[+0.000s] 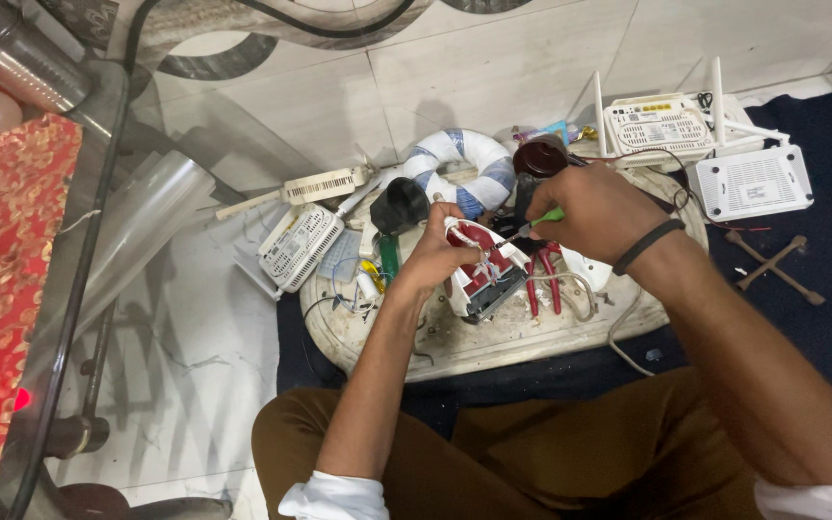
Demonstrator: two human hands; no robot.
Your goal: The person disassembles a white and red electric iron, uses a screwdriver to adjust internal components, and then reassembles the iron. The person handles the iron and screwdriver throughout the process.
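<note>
Casing [479,274]: red-white, opened; left hand [432,255] grips it | right hand [594,207] holds screwdriver [532,225]

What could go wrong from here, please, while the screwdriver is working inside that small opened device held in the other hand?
1. The left hand grips the opened red and white device in the air, so the green-handled screwdriver in the right hand could slip towards the fingers.
2. Thin white wires loop around the device and might get snagged or pulled.
3. The worktop is crowded with red pliers and loose parts, so a small piece could be lost.
</note>
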